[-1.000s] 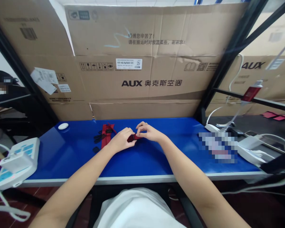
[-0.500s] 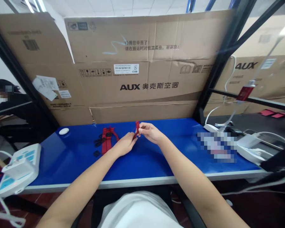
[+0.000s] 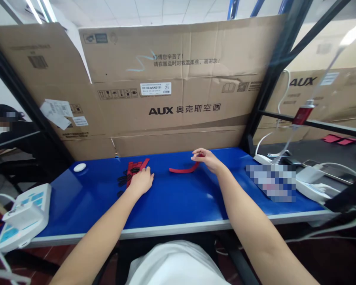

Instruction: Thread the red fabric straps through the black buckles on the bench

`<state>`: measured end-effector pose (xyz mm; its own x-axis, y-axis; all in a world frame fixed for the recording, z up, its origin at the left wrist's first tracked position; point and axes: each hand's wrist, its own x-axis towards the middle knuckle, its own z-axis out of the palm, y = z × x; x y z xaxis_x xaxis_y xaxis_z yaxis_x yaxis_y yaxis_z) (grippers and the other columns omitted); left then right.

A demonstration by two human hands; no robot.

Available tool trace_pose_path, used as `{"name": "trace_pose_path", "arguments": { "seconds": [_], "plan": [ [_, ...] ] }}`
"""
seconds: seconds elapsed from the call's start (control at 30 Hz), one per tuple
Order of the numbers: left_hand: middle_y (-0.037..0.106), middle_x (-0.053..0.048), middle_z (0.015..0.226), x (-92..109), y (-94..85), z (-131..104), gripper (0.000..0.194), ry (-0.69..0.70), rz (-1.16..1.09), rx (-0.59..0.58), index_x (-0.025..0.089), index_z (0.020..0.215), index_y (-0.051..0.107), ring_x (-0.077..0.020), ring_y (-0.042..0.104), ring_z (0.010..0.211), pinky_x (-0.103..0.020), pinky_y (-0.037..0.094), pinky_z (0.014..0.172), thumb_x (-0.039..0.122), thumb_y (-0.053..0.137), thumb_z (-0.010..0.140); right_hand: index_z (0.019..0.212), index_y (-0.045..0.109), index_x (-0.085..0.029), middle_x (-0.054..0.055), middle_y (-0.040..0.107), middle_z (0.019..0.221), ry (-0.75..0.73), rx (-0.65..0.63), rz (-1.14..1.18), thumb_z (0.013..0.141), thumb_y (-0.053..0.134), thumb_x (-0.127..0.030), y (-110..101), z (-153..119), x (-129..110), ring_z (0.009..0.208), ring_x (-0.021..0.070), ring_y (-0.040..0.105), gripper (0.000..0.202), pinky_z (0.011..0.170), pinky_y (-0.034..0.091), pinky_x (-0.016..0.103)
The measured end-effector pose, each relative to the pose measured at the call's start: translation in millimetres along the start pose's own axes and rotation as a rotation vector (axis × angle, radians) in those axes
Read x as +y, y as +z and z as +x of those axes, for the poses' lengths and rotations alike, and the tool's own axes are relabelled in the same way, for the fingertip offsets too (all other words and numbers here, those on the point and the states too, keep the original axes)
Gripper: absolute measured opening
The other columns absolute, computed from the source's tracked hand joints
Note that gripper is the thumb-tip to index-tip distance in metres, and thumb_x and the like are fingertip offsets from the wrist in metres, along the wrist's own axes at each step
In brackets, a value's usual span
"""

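My right hand (image 3: 207,159) is closed on one end of a red strap (image 3: 182,171). The strap's other end curves down to the left onto the blue tabletop (image 3: 178,198). To the left, my left hand (image 3: 141,181) rests at the right side of a small pile of red straps (image 3: 133,165), its fingers bent and a little apart. It covers part of the pile, and nothing shows gripped in it. Bundled black cords (image 3: 123,180) lie on and beside the pile.
A white round object (image 3: 80,167) sits at the back left. White power strips stand at the left (image 3: 25,217) and right (image 3: 311,190) edges. Cardboard (image 3: 178,130) closes off the back. Beyond the left frame a person (image 3: 14,130) sits.
My hands have moved apart. The right one has carried the red strap rightward, now stretched out longer. The left hand has let go of it and moved left to the pile.
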<state>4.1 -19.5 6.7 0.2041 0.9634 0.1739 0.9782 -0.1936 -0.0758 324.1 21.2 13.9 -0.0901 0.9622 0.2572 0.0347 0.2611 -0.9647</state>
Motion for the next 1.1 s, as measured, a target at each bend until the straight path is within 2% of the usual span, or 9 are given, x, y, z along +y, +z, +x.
{"name": "trace_pose_path", "arguments": {
  "seconds": [0.07,0.13,0.27,0.43,0.63,0.73,0.83,0.97,1.1],
  "plan": [
    [0.062,-0.019,0.111,3.2,0.3,1.2,0.039,0.017,-0.018,0.011,0.012,0.116,0.049,-0.031,0.065,0.098,-0.037,0.049,0.075,0.041,0.034,0.096,0.083,0.062,-0.02,0.002,0.06,0.083,0.042,0.195,-0.27,0.062,0.079,-0.039,-2.1,3.2,6.4,0.086,0.0202,0.055,0.033,0.084,0.041,0.037],
    [0.063,-0.019,0.109,10.1,1.1,3.9,0.042,0.044,-0.045,0.008,0.012,0.118,0.049,-0.031,0.064,0.099,-0.037,0.048,0.076,0.044,0.034,0.096,0.081,0.063,-0.021,0.005,0.06,0.093,0.042,0.281,-0.542,0.066,0.075,-0.038,4.4,4.5,9.4,0.098,0.0243,0.052,0.025,0.093,0.035,0.043],
    [0.061,-0.02,0.112,26.5,2.1,11.1,0.052,0.083,-0.112,0.016,0.012,0.122,0.047,-0.0309,0.064,0.1,-0.036,0.047,0.078,0.054,0.034,0.094,0.083,0.068,-0.024,0.005,0.059,0.105,-0.09,0.011,-0.813,0.074,0.07,-0.029,38.6,-1.5,7.3,0.11,0.0268,0.045,0.01,0.097,0.03,0.046],
    [0.055,-0.018,0.118,23.8,-0.9,12.7,0.06,0.063,-0.263,0.062,0.014,0.116,0.05,-0.0299,0.064,0.094,-0.035,0.047,0.077,0.065,0.043,0.086,0.086,0.069,-0.023,0.006,0.059,0.099,-0.217,-0.158,-0.854,0.075,0.07,-0.024,71.4,-11.0,1.2,0.104,0.0248,0.047,0.01,0.095,0.032,0.042],
    [0.058,-0.013,0.105,-21.1,-2.6,11.9,0.023,0.017,-0.31,0.176,0.015,0.1,0.057,-0.0247,0.062,0.09,-0.035,0.046,0.082,0.03,0.041,0.093,0.083,0.067,-0.021,0.006,0.062,0.096,-0.141,-0.102,-0.867,0.077,0.066,-0.021,62.4,-6.7,4.1,0.1,0.0237,0.05,0.006,0.09,0.037,0.036],
    [0.06,-0.011,0.093,-32.7,1.1,16.0,0.018,0.069,-0.351,0.239,0.016,0.09,0.061,-0.0248,0.059,0.092,-0.037,0.045,0.088,0.02,0.043,0.09,0.083,0.067,-0.021,0.006,0.064,0.095,-0.081,-0.131,-0.895,0.075,0.068,-0.022,60.0,-5.8,6.3,0.099,0.024,0.05,0.008,0.087,0.038,0.033],
    [0.063,-0.01,0.093,-23.7,5.5,20.7,0.021,0.134,-0.434,0.268,0.016,0.094,0.065,-0.0248,0.059,0.094,-0.039,0.045,0.092,0.023,0.045,0.09,0.087,0.068,-0.022,0.007,0.063,0.097,-0.072,-0.184,-0.916,0.075,0.071,-0.029,63.9,-7.8,6.2,0.101,0.0247,0.049,0.014,0.088,0.037,0.034],
    [0.06,-0.009,0.123,5.7,10.7,24.8,0.037,0.33,-0.46,0.262,0.021,0.125,0.059,-0.0237,0.053,0.117,-0.041,0.038,0.105,0.032,0.044,0.094,0.094,0.068,-0.023,0.008,0.059,0.104,-0.081,-0.229,-0.958,0.072,0.075,-0.035,72.5,-11.5,4.8,0.103,0.0263,0.048,0.026,0.09,0.034,0.038],
    [0.048,-0.006,0.143,23.6,14.2,25.8,0.038,0.385,-0.384,0.16,0.024,0.129,0.059,-0.0246,0.039,0.134,-0.043,0.03,0.111,0.032,0.041,0.096,0.089,0.068,-0.023,0.008,0.058,0.102,-0.079,-0.245,-0.985,0.074,0.074,-0.032,78.0,-13.0,3.1,0.104,0.0272,0.047,0.018,0.09,0.032,0.04]
  ]
}}
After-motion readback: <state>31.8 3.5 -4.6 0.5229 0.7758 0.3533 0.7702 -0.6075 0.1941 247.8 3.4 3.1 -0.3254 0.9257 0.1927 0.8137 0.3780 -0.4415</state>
